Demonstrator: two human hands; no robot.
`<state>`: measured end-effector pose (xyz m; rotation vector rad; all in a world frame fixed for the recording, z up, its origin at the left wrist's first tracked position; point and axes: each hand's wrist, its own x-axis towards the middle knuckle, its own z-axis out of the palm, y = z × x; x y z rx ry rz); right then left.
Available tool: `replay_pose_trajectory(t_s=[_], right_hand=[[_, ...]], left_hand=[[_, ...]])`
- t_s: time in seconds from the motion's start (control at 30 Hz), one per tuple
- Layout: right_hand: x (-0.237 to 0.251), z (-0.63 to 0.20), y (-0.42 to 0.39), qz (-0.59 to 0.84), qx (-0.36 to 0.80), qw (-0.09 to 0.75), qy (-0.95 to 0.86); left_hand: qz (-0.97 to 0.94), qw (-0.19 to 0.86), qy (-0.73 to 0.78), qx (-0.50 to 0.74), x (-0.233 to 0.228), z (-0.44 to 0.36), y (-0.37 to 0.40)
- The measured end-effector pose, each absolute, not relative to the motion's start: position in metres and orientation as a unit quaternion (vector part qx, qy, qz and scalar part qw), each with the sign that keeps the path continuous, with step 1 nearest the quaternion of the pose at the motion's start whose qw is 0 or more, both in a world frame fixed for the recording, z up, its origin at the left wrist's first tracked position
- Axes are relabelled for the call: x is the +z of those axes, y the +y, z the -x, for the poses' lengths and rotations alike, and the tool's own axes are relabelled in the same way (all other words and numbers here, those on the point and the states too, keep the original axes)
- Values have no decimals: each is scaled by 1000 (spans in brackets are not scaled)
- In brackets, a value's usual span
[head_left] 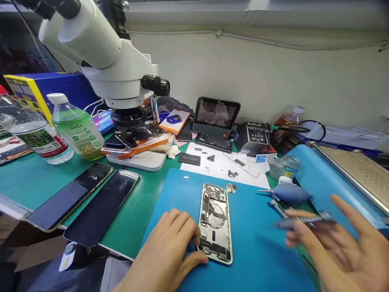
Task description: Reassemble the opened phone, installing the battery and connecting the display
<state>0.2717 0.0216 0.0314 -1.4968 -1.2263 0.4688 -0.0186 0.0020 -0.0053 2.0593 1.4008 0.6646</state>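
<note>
Our left hand [165, 251] rests fingers spread on the blue mat [258, 251], its grip loosely touching the lower left edge of the one opened phone [215, 222]. Our right hand [337, 243] pinches a blurred grey tool [306, 222] between thumb and fingers. The phone lies flat mid-mat, long axis running away from us, camera end far; two dark screens [88, 202] lie on the counter [27, 178] at left.
</note>
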Motion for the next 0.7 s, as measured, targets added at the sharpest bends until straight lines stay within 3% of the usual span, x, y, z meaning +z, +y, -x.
replay_pose_trajectory(t_s=[0.17, 0.43, 0.57, 0.7], right_hand=[[56, -193, 57, 549, 272, 519, -596], [33, -158, 78, 542, 357, 412, -640], [36, -158, 77, 539, 378, 437, -613], [44, -163, 67, 532, 389, 517, -545]], left_hand=[[-775, 253, 495, 300, -23, 19, 5], [-746, 333, 456, 352, -26, 27, 5], [-708, 346, 479, 387, -19, 24, 5], [-668, 379, 468, 438, -10, 32, 3]])
